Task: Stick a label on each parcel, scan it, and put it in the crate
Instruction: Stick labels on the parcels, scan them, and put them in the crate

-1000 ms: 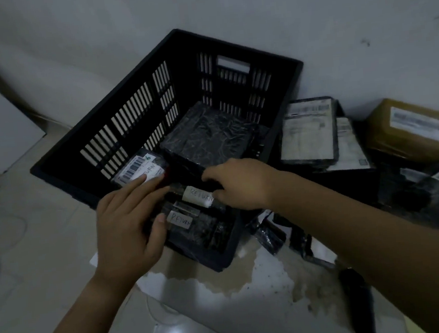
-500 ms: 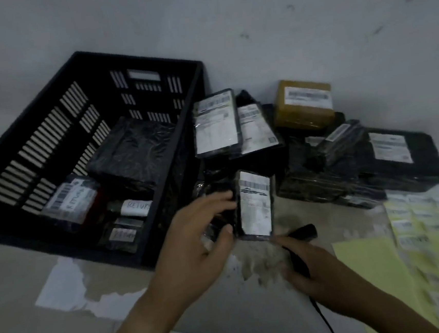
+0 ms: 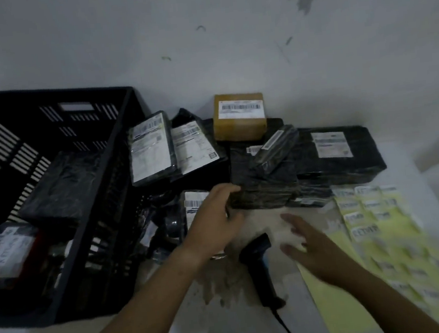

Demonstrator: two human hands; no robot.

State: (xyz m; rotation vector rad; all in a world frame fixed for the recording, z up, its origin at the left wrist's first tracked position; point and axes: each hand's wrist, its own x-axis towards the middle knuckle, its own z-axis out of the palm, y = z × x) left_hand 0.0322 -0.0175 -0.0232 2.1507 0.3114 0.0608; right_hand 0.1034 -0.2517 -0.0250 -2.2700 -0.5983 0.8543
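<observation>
A grey-white wall (image 3: 254, 42) marked with dark smudges is seen behind a white tabletop (image 3: 228, 326), stained in the middle. A black barcode scanner (image 3: 260, 267) is laid on that stain, its cable led toward the near edge.

A black slatted crate (image 3: 53, 93) is set to the left of the scanner. A black-wrapped parcel (image 3: 62, 187) and a white-labelled parcel (image 3: 3, 249) are seen inside it.

Beyond the scanner, unsorted parcels are piled against the wall: two flat labelled parcels (image 3: 152, 148) are leaned on the crate's outer side, a brown box (image 3: 239, 121) is set further back, and a broad black parcel (image 3: 340, 152) with a white label is stacked to the right.

A small labelled parcel (image 3: 194, 203) is stood just beyond and left of the scanner. The left hand (image 3: 213, 220) is held over it, its fingers (image 3: 231, 189) loosely curved with the tips at the edge of the black stack; whether anything is gripped cannot be told.

Yellow label sheets (image 3: 380, 231) are spread right of the scanner. The right hand (image 3: 312, 248), blurred, is held between scanner and sheets, its fingers spread and nothing held.
</observation>
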